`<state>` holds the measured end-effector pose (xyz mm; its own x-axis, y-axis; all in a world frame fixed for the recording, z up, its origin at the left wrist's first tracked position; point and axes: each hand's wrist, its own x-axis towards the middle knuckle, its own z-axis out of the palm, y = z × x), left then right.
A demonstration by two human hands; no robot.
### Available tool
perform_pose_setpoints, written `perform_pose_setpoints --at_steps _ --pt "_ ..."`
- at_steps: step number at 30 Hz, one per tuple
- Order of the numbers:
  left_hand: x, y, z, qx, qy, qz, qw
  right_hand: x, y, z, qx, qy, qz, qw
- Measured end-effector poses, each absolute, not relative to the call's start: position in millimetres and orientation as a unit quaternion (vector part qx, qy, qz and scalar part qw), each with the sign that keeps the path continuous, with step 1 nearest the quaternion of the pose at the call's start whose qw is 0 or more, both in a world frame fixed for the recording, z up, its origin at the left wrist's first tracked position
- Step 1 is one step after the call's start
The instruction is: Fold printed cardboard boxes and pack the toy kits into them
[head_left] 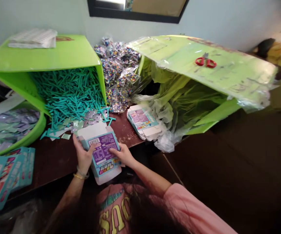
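Note:
A teal and purple cardboard box (103, 148) with its white end flaps spread is held in front of my body. My left hand (84, 156) grips its left side, the thumb lying over the printed panel near the barcode. On the right edge, my right hand (124, 154) closes around the box with the thumb on the front. Just beyond the box lie small purple and green packets (93, 117) and loose teal plastic sticks (69, 97) spilling from a green bin (57, 58) on its side. A stack of flat cartons (142, 120) lies to the right.
A green basket (42, 126) of packets and several teal boxes (11, 172) stand at left. Bags of colourful beads (119, 71) lie against the wall. Red-handled scissors (205, 61) rest on a tilted green container (179, 52) stuffed with plastic bags. Folded paper (33, 38) tops the bin.

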<state>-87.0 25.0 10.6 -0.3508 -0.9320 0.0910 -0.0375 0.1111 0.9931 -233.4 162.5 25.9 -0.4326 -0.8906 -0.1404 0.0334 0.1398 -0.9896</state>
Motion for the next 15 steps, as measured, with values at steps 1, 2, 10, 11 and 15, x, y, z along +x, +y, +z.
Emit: perform_pose_setpoints --at_steps 1,2,10,11,15 --pt "-81.4 17.5 12.6 0.402 -0.623 -0.527 0.415 -231.4 160.4 24.6 -0.344 0.622 -0.564 0.42" --pt "-74.1 11.3 13.2 0.41 -0.624 -0.522 0.412 -230.0 157.5 22.1 -0.355 0.618 -0.567 0.412" --pt "5.7 39.4 -1.8 0.501 -0.624 -0.503 0.326 -199.3 128.3 -13.7 -0.384 0.634 -0.556 0.376" --pt "13.0 46.6 -1.3 0.516 -0.609 -0.507 0.325 -192.5 127.9 -14.7 -0.387 0.631 -0.553 0.383" --pt "34.6 61.2 10.4 0.588 -0.491 -0.554 0.326 -173.9 122.5 -7.3 -0.456 0.608 -0.539 0.363"
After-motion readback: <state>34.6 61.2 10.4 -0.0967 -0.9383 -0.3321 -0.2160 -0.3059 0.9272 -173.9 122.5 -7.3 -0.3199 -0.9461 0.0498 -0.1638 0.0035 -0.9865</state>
